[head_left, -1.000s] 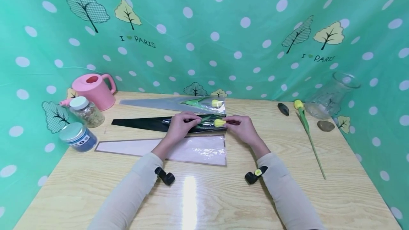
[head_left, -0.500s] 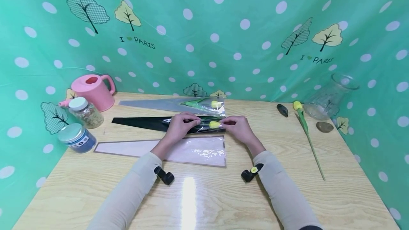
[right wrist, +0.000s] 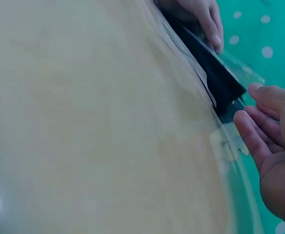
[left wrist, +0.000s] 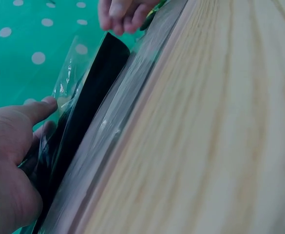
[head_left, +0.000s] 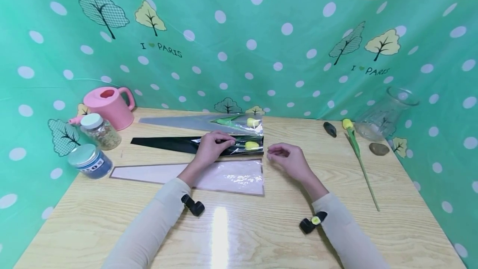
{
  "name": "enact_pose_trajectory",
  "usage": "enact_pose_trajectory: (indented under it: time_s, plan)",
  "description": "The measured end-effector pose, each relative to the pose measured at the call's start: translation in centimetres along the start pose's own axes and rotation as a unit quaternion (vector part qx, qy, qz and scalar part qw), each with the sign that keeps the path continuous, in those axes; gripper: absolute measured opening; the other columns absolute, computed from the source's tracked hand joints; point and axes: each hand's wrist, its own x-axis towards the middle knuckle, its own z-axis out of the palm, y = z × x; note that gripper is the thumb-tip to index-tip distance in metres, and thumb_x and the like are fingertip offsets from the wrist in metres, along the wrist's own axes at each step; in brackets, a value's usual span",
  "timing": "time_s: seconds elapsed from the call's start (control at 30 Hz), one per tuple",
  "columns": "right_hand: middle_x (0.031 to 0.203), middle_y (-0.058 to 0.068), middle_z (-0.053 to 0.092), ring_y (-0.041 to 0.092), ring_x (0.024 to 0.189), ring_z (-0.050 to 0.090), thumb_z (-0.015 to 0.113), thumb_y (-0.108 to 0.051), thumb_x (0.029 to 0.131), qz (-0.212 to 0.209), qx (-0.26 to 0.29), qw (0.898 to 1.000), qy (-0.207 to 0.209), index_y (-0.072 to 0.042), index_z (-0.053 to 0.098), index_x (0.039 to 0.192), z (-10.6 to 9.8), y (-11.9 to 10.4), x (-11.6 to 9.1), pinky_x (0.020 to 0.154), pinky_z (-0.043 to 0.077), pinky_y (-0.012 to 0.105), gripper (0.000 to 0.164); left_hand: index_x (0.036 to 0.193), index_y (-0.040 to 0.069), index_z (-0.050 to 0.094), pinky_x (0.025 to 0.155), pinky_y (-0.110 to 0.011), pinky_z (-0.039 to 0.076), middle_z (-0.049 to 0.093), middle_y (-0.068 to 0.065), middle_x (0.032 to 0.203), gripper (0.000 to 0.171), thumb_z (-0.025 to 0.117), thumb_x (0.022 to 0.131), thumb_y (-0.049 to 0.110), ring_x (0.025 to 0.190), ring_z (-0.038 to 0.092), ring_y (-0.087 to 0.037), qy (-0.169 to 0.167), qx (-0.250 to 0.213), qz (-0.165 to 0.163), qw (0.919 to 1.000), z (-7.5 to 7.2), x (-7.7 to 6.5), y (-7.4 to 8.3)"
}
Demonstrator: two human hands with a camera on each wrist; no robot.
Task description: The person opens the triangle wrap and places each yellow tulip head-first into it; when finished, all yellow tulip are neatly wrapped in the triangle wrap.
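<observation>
A black flower sleeve (head_left: 160,143) with a clear film front lies across the middle of the table, and a yellow tulip (head_left: 252,145) lies inside near its wide right end. My left hand (head_left: 211,148) pinches the sleeve's film partway along; in the left wrist view the clear front stands lifted from the black back. Just right of the sleeve's mouth is my right hand (head_left: 290,160), its fingers loosely bent and holding nothing. A grey sleeve (head_left: 179,123) behind holds another yellow tulip (head_left: 252,122). In front lies a white sleeve (head_left: 149,173) with a dark border, partly covered by my left arm.
At the left stand a pink watering can (head_left: 112,109), a jar of dried bits (head_left: 104,134) and a blue jar (head_left: 95,165). At the right are a loose tulip (head_left: 359,157), a black stone (head_left: 330,129), a brown stone (head_left: 379,149) and a glass vase (head_left: 384,115).
The tulip in the black sleeve has slid slightly left, deeper inside. My right hand has let go of it and drawn back to the right; the left hand has stayed put.
</observation>
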Motion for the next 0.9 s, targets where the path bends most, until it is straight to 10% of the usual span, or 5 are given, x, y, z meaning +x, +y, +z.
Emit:
enact_pose_trajectory:
  time_s: [0.33,0.9]
  plan:
    - [0.106,0.003,0.076,0.013,0.091,0.068,0.084,-0.018,0.087,-0.065,-0.03,0.996,-0.052,-0.011,0.078,0.113,1.2,-0.6,-3.9,0.079,0.057,0.021,0.027,0.105,0.019,0.083,0.097,-0.045,0.054,0.076,-0.004,0.115,0.015,0.078,0.093,0.027,0.114,0.068,-0.025,0.007,0.007,0.003,0.9999,0.1,-0.2,-0.4]
    - [0.098,-0.003,0.071,0.012,0.093,0.061,0.084,-0.014,0.087,-0.135,-0.142,0.98,-0.018,-0.012,0.083,0.101,2.8,0.2,-4.4,0.076,0.053,0.024,0.014,0.106,0.022,0.083,0.107,-0.047,0.05,0.075,-0.003,0.118,0.015,0.078,0.093,0.028,0.117,0.067,-0.026,0.004,0.024,0.009,0.9997,0.3,-0.1,-0.1]
